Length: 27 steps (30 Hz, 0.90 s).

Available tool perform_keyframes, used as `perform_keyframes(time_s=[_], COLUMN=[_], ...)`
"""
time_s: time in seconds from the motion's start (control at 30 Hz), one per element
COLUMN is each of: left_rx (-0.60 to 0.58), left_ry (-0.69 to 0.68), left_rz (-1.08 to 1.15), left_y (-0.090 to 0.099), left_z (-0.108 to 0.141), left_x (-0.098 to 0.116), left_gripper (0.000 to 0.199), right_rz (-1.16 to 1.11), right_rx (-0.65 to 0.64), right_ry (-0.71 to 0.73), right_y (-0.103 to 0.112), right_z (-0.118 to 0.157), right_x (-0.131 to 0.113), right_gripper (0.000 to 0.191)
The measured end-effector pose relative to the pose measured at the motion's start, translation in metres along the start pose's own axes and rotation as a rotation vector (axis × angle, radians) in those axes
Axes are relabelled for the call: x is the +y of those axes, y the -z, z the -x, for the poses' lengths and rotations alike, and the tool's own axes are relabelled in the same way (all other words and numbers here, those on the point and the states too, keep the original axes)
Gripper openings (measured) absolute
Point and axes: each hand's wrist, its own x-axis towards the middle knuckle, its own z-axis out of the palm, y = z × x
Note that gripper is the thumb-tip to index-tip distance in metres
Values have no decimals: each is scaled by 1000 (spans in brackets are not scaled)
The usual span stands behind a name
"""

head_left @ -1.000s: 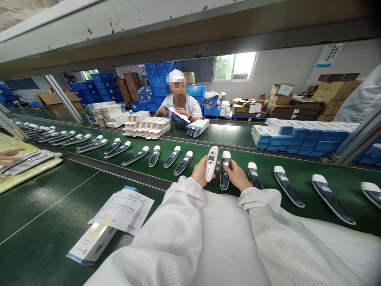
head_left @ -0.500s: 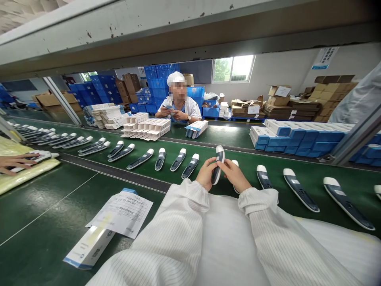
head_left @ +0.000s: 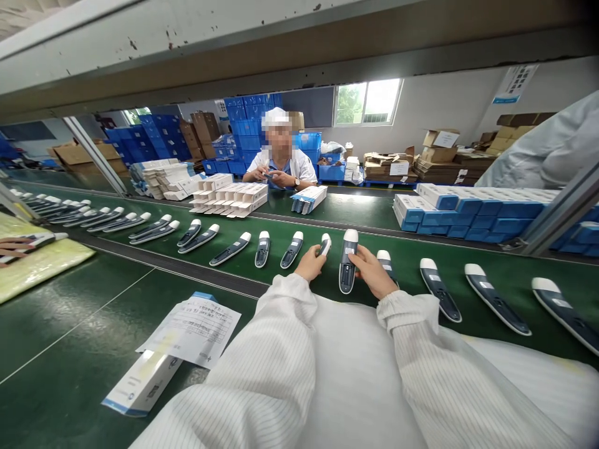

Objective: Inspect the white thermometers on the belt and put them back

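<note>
My right hand (head_left: 375, 272) pinches the right edge of a slim handheld device (head_left: 347, 265) with a white cap and a dark grey body. This device is upright in view, its open battery recess facing me; whether its lower end touches the green belt I cannot tell. To its left, my left hand (head_left: 311, 264) is closed on a second device of the same kind (head_left: 325, 244), its white end showing above the fingers and its lower part hidden. A further device (head_left: 386, 264) lies on the belt, partly behind my right hand.
More such devices lie in a row along the green belt (head_left: 318, 227). A paper sheet (head_left: 191, 330) rests over a white-blue box (head_left: 143, 381) at left. Across the belt sit a person (head_left: 281, 162) and stacked cartons (head_left: 468, 212). Another person's hand (head_left: 14, 247) is far left.
My hands have parted: the right keeps the device, now turned with its recess toward me, while the left has moved left onto another one. The row of devices has shifted right.
</note>
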Motion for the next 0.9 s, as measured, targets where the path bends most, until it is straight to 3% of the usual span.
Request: perform_keyframes(time_s=[0.17, 0.3, 0.43, 0.57, 0.67, 0.73, 0.8, 0.9], left_rx=[-201, -224, -181, -163, -105, 26, 139, 119], left_ry=[139, 203, 189, 69, -54, -156, -158, -49], left_rz=[624, 790, 792, 744, 489, 152, -118, -188], left_y=[-14, -21, -30, -37, -31, -20, -8, 3], left_z=[9, 17, 22, 21, 15, 9, 1, -7], left_x=[11, 16, 17, 16, 13, 8, 2, -5], left_gripper=[30, 34, 25, 34, 30, 30, 40, 49], right_rz=[674, 775, 725, 195, -99, -170, -191, -193], right_rx=[152, 206, 277, 62, -45, -63, -81, -90], right_ry=[27, 17, 111, 73, 2, -21, -35, -42], right_y=[8, 14, 9, -1, -3, -2, 0, 0], right_z=[-10, -8, -1, 5, 8, 10, 11, 11], right_x=[18, 19, 3, -13, -16, -16, -17, -16], right_gripper=[27, 21, 31, 35, 33, 33, 32, 32])
